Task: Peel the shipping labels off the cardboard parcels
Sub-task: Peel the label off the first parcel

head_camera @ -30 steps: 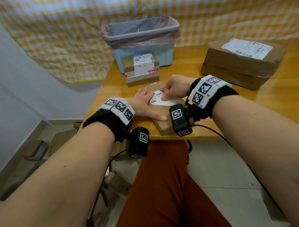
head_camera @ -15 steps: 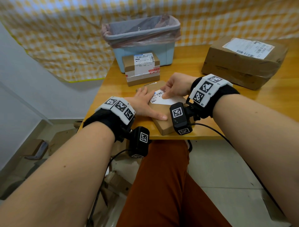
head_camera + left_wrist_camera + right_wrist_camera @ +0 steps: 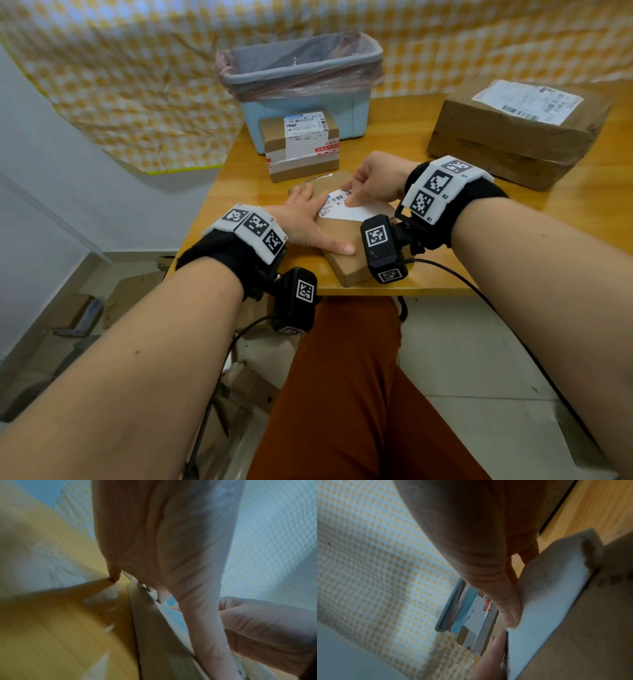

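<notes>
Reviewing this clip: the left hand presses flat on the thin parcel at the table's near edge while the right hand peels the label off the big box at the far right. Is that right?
Not quite. The right hand is pinching the label on the same thin parcel that the left hand presses flat, as the head view shows. The big box at the far right sits untouched, its label in place.

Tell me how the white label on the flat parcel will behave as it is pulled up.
The label is probably floppy: its lifted part curves in the right hand. Thin paper, so it may tear. The flat parcel looks light and might lift; the left hand presses it down.
</notes>
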